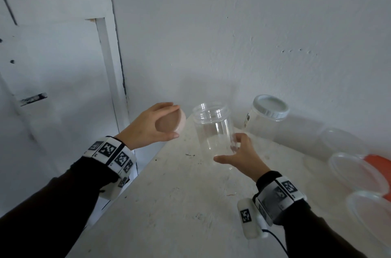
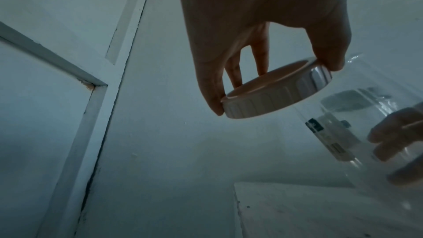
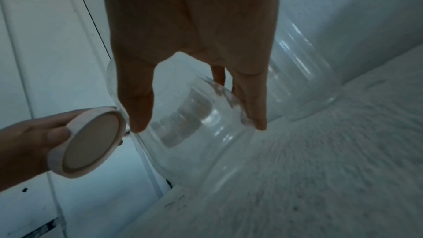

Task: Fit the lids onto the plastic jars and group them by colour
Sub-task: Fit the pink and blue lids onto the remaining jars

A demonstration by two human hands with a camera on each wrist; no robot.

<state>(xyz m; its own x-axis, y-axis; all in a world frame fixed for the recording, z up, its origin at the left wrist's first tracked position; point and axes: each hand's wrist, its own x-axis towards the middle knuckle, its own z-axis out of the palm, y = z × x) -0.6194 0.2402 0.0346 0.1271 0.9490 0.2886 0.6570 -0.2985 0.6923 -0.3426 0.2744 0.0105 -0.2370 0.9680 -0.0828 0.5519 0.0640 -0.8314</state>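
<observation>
My left hand (image 1: 156, 128) grips a round pale pink lid (image 1: 171, 123) by its rim, held in the air just left of the jar's mouth. The lid (image 2: 274, 93) shows its ribbed side in the left wrist view and its flat face (image 3: 89, 142) in the right wrist view. My right hand (image 1: 239, 154) holds a clear, lidless plastic jar (image 1: 213, 128) near its base, lifted above the table and tilted a little. Thumb and fingers wrap the jar (image 3: 194, 133). A second clear jar (image 1: 262, 122) with a white lid (image 1: 271, 106) stands on the table behind.
The white table (image 1: 179, 205) ends at a left edge near a white door (image 1: 53, 67), with a white wall behind. At the right lie several clear flat lids (image 1: 357, 171) and an orange lid (image 1: 378, 162) beneath them. Another clear jar (image 3: 304, 82) lies behind in the right wrist view.
</observation>
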